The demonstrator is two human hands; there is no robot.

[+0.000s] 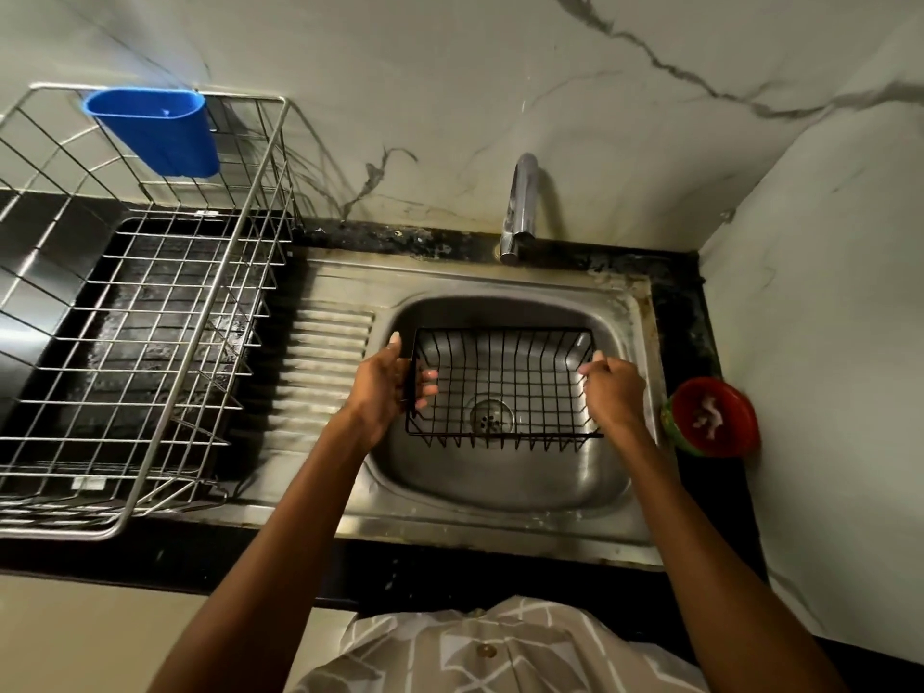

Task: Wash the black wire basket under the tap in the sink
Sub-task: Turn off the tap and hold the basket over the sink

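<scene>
Both hands hold the black wire basket (502, 385) level over the sink (505, 472) bowl, drain showing through it. The left hand (387, 380) grips its nine-o'clock end and the right hand (612, 392) its three-o'clock end, so it stays steady beneath the tap (520, 212) at twelve o'clock, which shows no water running.

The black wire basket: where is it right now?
In the head view the black wire basket sits over the sink basin, above the drain, held at its ends by the left hand and right hand.
</scene>
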